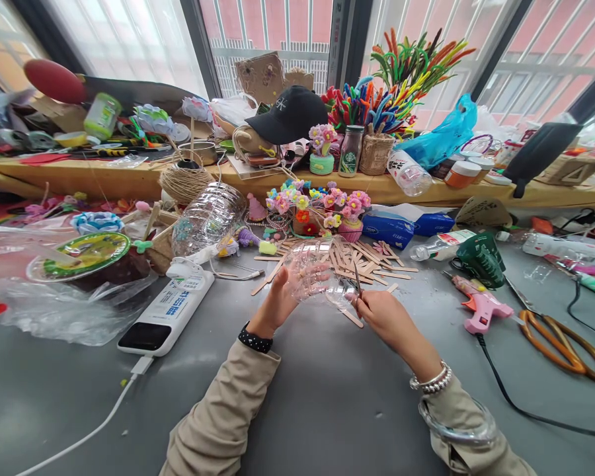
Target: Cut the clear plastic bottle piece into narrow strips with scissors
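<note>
My left hand (290, 291) is wrapped round a clear ribbed piece of plastic bottle (312, 254); its fingers show through the plastic. In my right hand (384, 317) is a small pair of scissors (357, 277), with its blades pointing up at the right edge of the bottle piece. Its handles are mostly hidden by my fingers. Behind the plastic, many flat wooden craft sticks (377, 261) lie in a loose pile. A larger clear ribbed bottle (211, 215) rests farther back on the left.
A white power bank (168, 311) with a cable lies left, near a bagged bowl (86, 258). To the right are a pink glue gun (480, 304) with a black cord and large orange-handled scissors (565, 340). Fuzzy flowers (322, 201) stand behind, below a crowded wooden shelf (287, 188).
</note>
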